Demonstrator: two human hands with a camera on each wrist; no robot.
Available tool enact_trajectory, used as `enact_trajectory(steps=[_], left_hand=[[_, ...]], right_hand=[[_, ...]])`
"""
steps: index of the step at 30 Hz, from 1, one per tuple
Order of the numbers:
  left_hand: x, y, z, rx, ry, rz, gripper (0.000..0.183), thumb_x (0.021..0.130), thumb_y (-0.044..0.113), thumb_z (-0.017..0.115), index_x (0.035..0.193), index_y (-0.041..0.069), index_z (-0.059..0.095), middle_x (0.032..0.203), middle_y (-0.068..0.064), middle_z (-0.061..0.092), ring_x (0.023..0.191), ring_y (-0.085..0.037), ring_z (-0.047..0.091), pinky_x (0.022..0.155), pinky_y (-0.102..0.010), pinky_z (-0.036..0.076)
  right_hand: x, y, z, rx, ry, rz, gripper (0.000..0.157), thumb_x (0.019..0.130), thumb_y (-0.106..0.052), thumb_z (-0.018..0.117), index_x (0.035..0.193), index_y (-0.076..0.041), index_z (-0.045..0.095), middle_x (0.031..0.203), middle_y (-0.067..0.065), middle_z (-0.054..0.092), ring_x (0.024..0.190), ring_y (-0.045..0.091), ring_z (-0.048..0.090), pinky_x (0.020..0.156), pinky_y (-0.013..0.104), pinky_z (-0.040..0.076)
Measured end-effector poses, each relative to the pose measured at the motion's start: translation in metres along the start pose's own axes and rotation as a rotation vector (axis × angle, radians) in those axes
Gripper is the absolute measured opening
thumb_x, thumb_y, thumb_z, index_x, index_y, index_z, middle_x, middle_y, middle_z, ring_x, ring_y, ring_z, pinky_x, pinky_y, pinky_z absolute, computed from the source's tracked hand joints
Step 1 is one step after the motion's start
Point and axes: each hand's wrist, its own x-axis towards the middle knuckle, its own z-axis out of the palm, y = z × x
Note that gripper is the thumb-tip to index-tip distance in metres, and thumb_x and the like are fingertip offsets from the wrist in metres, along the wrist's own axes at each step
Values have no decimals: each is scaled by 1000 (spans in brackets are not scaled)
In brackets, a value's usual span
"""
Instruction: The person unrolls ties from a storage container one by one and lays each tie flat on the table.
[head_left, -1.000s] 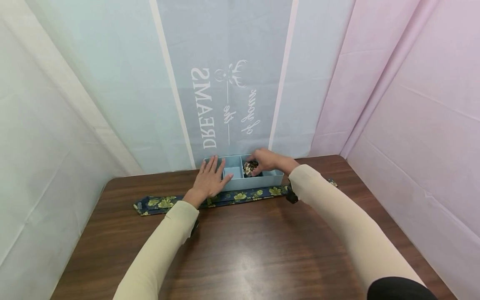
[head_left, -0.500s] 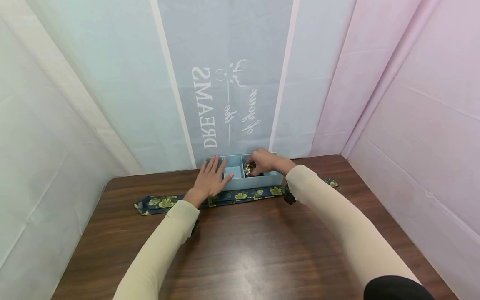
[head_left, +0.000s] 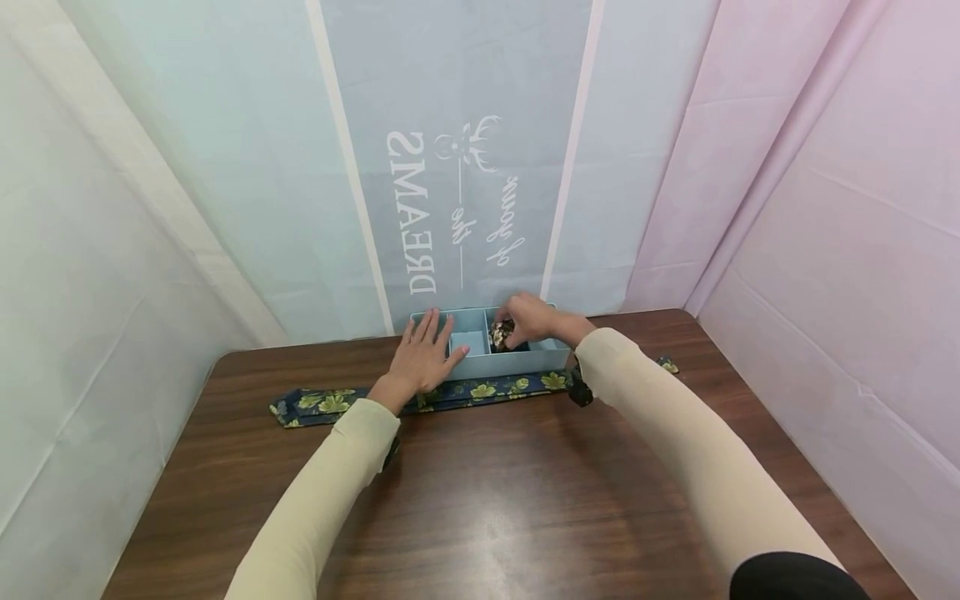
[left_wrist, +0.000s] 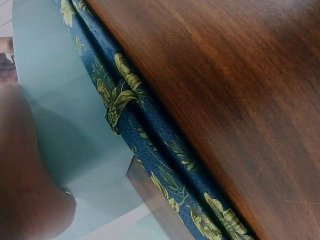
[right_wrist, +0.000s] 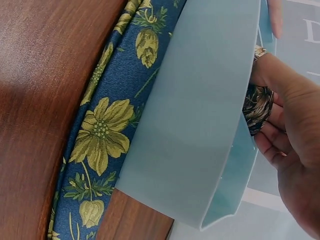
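A pale blue divided box stands at the back of the table. My left hand rests over its left end, fingers straight and spread, thumb near the front rim. My right hand reaches into a compartment right of the middle and grips a dark rolled-up tie with a pale flower pattern. In the right wrist view, thumb and curled fingers close round this coil, partly hiding it. Along the box's front lies a folded blue necktie with yellow flowers, partly hidden by my left wrist.
The brown wooden table extends toward me. Just behind the box hangs a printed curtain, and pale fabric walls stand at both sides. Dark wrist devices sit under my sleeves.
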Motion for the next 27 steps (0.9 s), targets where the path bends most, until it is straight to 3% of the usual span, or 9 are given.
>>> enact_trajectory(steps=[14, 24, 27], left_hand=[[0, -1, 1, -12, 11, 3, 79, 98, 68, 15, 159, 18, 10, 164, -12, -2, 151, -27, -3, 120, -52, 0], [0, -1, 1, -11, 18, 12, 79, 98, 68, 17, 159, 17, 10, 164, -12, -2, 151, -27, -3, 120, -52, 0], [0, -2, 2, -10, 15, 12, 79, 98, 68, 17, 159, 17, 9, 164, -12, -3, 151, -27, -4, 120, -52, -1]], right_hand=[[0, -1, -13, 22, 46, -18, 44, 73, -18, 81, 113, -3, 72, 110, 10, 72, 87, 17, 66, 76, 35, 54], [-4, -2, -22, 36, 66, -5, 46, 72, -18, 82, 113, -2, 72, 112, 11, 71, 97, 24, 68, 85, 40, 55], [-5, -1, -26, 25, 84, -14, 45, 72, -18, 82, 113, -3, 72, 110, 10, 72, 87, 21, 67, 81, 39, 55]])
